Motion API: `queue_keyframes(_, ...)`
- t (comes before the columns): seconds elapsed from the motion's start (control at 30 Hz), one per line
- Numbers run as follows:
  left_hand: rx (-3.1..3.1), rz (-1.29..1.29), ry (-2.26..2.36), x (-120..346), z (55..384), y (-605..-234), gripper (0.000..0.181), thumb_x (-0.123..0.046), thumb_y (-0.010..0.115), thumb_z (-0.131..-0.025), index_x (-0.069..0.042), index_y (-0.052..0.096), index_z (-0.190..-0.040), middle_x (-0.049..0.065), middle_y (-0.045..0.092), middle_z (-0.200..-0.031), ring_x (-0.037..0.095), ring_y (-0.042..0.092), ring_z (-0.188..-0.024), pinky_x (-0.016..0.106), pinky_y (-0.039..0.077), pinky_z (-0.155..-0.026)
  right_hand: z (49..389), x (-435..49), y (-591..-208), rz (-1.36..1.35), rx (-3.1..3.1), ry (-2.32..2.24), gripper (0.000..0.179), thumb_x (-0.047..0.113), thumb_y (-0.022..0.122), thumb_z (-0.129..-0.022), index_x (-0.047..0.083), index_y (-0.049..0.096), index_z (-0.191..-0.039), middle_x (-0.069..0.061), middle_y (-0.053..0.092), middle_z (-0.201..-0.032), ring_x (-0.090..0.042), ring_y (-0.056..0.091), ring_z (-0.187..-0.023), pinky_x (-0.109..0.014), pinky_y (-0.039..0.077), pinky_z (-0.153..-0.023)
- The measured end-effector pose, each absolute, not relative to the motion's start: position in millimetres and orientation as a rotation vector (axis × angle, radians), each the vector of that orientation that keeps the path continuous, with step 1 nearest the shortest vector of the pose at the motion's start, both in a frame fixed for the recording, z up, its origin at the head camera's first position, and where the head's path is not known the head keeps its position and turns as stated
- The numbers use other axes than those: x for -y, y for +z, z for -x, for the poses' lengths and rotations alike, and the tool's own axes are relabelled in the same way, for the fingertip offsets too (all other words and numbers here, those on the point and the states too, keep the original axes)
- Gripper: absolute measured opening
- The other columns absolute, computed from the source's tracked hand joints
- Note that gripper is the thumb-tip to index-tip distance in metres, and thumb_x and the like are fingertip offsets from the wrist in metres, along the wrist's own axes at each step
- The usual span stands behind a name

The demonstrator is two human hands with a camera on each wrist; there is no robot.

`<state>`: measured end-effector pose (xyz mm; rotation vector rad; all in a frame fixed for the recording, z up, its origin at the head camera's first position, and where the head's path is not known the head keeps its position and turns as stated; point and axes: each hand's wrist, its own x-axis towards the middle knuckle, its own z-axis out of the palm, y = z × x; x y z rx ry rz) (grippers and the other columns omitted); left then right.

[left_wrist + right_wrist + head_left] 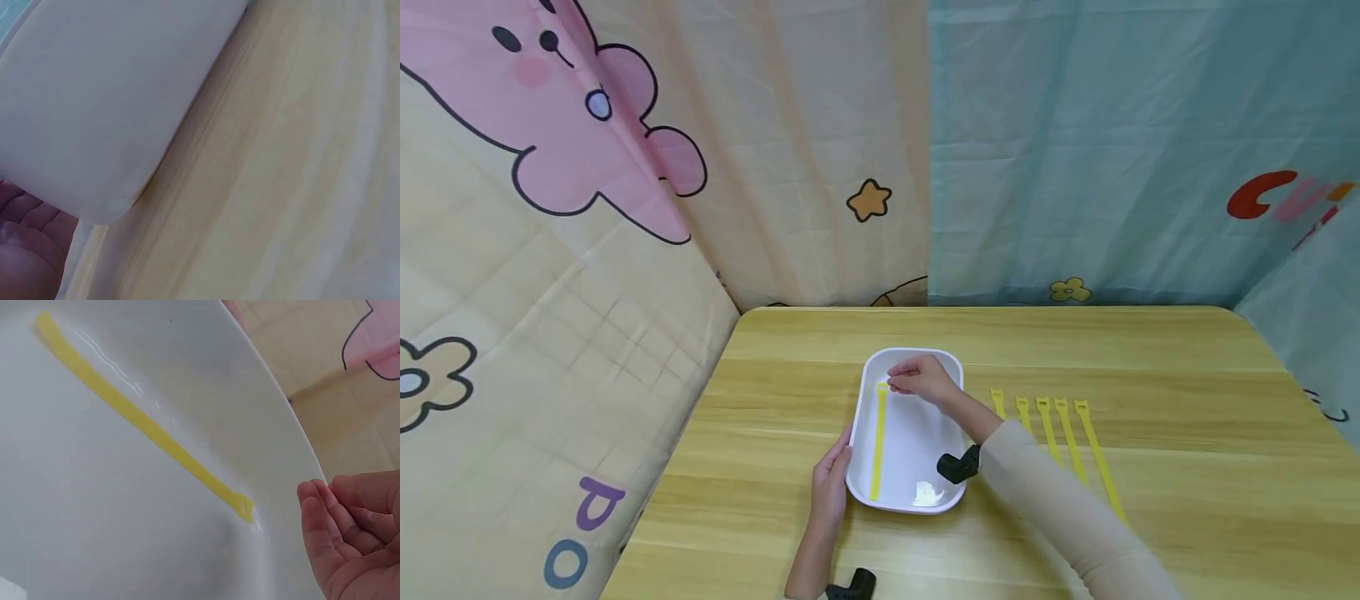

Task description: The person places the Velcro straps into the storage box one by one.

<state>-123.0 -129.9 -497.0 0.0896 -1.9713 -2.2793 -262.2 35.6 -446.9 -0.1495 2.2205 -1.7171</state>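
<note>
A white tray (917,450) sits on the table, and one yellow cable strap (878,442) with a slotted head lies along its left side. My left hand (831,487) rests against the tray's left outer wall; in the left wrist view its fingertips are hidden behind the tray (119,94). Over the far end of the tray is my right hand (922,379), fingers loosely bent and thumb near the fingertips. The right wrist view has this hand (356,531) holding nothing visible, a little apart from the strap's head (244,506).
Several more yellow straps (1097,458) lie in a row on the wooden table (1210,467), right of the tray and partly behind my right forearm. Patterned curtains (805,150) border the table at the back and left.
</note>
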Motion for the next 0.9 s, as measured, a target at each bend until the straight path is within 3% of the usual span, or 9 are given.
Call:
queue_keyframes(0.2,1.999,-0.099,-2.252,130,123,-497,0.038,-0.009,0.041,-0.097,0.008,0.044,-0.130,0.017,0.040,-0.138,0.025,0.032,-0.129,0.017,0.034,-0.098,256,-56,-440,0.171,-2.227,-1.704,0.023,0.002,0.061,-0.087,-0.008,0.062,-0.108,-0.014,0.067,-0.093,-0.021,0.065,-0.085,-0.029,0.054,-0.076)
queue_keyframes(0.57,1.983,-0.118,-2.280,130,124,-499,0.037,-0.008,0.040,-0.097,0.007,0.044,-0.131,0.014,0.041,-0.138,0.021,0.033,-0.128,0.019,0.035,-0.099,253,-86,-428,0.180,-2.183,-1.791,0.027,0.001,0.058,-0.088,-0.012,0.058,-0.112,-0.019,0.065,-0.100,-0.025,0.064,-0.090,-0.042,0.048,-0.087)
queue_keyframes(0.9,1.988,-0.136,-2.288,131,123,-497,0.037,-0.009,0.041,-0.097,0.004,0.045,-0.131,0.011,0.042,-0.138,0.020,0.034,-0.128,0.019,0.035,-0.098,253,-95,-427,0.137,-2.169,-1.824,0.028,0.002,0.059,-0.088,-0.011,0.059,-0.113,-0.017,0.066,-0.099,-0.024,0.064,-0.089,-0.041,0.049,-0.086)
